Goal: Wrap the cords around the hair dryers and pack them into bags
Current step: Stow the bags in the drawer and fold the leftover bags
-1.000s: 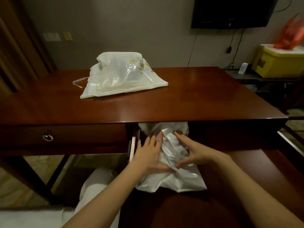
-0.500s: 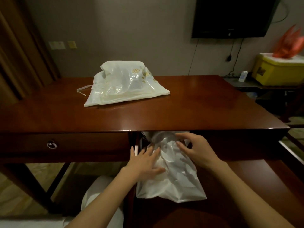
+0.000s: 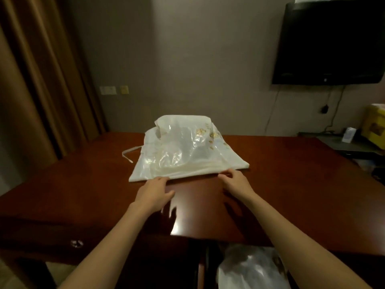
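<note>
A white plastic drawstring bag (image 3: 183, 149) with gold print lies bulging on the dark red wooden desk (image 3: 291, 184); its white cord (image 3: 130, 154) trails off to the left. My left hand (image 3: 155, 191) reaches to the bag's near left edge, fingers spread, fingertips at the edge. My right hand (image 3: 236, 181) touches the near right edge with curled fingers. A second white bag (image 3: 250, 268) lies in the open drawer below the desk's front edge. No hair dryer shows; the bags hide their contents.
A drawer front with a round metal knob (image 3: 76, 243) is at the lower left. Brown curtains (image 3: 37, 90) hang at left. A black TV (image 3: 333, 40) is on the wall at right, above a side shelf with a yellow box (image 3: 375, 126).
Both hands have left the bag in the drawer and moved up and forward onto the desk, to the near edge of the bag there. The view has tilted upward.
</note>
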`<state>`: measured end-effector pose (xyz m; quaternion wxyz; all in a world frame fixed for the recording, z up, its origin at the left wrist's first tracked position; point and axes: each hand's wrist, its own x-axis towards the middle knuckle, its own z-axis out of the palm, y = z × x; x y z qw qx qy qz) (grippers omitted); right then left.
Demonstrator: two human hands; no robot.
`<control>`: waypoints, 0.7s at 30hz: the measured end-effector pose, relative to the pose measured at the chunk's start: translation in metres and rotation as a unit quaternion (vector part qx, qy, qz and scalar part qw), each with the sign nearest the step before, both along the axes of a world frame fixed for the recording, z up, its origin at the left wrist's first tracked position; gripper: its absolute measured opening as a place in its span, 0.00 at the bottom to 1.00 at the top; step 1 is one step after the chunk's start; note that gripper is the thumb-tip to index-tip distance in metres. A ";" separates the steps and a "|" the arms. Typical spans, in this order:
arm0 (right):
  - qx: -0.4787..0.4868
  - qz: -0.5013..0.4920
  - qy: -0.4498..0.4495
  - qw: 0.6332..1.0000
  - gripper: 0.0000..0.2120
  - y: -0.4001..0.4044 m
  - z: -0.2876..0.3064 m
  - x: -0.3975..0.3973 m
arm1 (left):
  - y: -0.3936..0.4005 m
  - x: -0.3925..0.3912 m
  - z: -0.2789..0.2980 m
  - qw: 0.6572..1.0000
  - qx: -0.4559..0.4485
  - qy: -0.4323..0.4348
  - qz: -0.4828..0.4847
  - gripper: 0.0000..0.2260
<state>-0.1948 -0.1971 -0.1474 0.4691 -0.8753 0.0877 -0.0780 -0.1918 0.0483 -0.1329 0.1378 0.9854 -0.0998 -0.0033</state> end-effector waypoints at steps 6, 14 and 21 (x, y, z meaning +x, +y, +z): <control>0.116 -0.103 0.028 0.988 0.18 -0.006 0.003 0.090 | 0.006 0.079 -0.007 0.999 0.021 0.005 0.042 0.28; 0.009 -0.094 0.097 0.991 0.13 -0.008 -0.005 0.129 | -0.004 0.108 -0.020 1.000 0.011 0.023 0.012 0.28; -0.007 -0.035 0.133 0.990 0.10 -0.019 -0.002 0.093 | 0.015 0.073 -0.011 0.996 -0.005 0.083 -0.012 0.32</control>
